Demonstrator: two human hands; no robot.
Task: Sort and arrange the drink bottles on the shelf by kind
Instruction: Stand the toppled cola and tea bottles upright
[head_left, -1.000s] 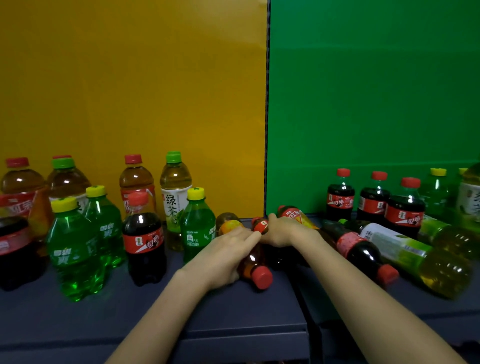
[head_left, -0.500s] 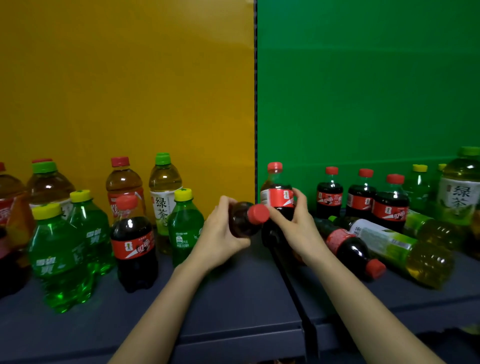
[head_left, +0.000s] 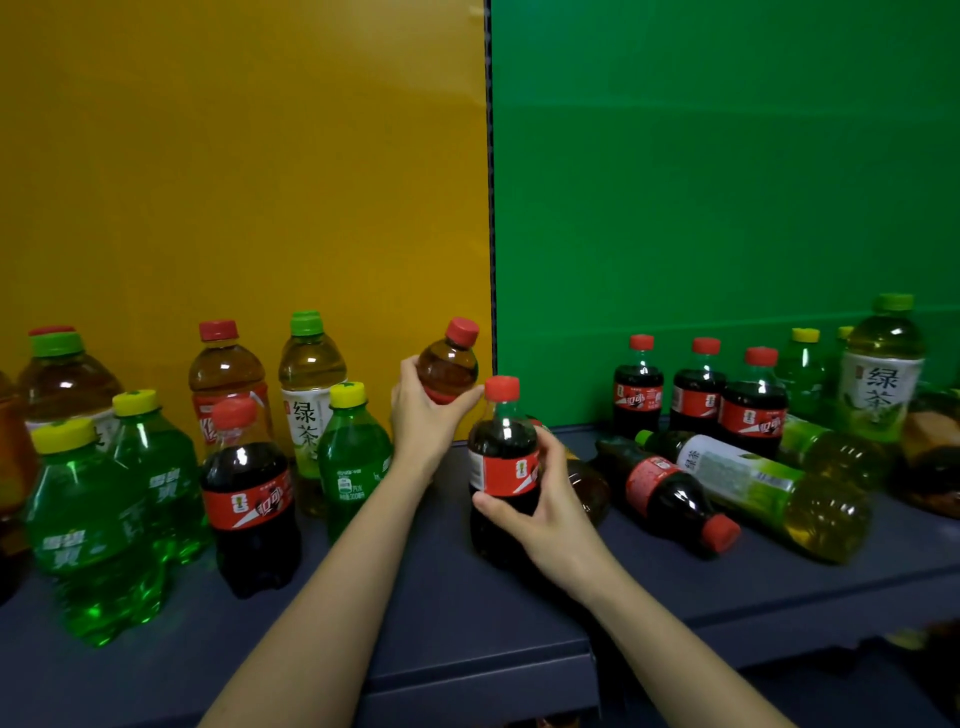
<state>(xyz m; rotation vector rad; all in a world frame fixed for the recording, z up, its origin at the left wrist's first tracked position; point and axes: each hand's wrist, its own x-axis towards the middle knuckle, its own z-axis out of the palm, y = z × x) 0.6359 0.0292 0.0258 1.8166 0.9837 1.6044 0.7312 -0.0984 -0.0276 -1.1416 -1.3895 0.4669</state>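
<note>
Clamping the left hand (head_left: 423, 415) round a small amber tea bottle (head_left: 448, 370) lifted before the yellow panel (head_left: 234, 156), and the right hand (head_left: 548, 501) round an upright cola bottle (head_left: 500, 462) standing mid-shelf (head_left: 467, 623). Better to set the tea beside the red-capped tea (head_left: 226, 371) far left, and the cola with the cola row (head_left: 698, 400) far right, bases flat, labels forward. Legible: 绿茶 on the green tea bottle (head_left: 307, 410); cola script too blurred.

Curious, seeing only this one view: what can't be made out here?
Head view:
- Label of the tea bottle in the left hand, covered by that hand.
- Lying bottle behind the right hand and its cola bottle, mostly hidden.
- Bottle at the left edge, cut off.
- Dark thing at right edge, blurred.
</note>
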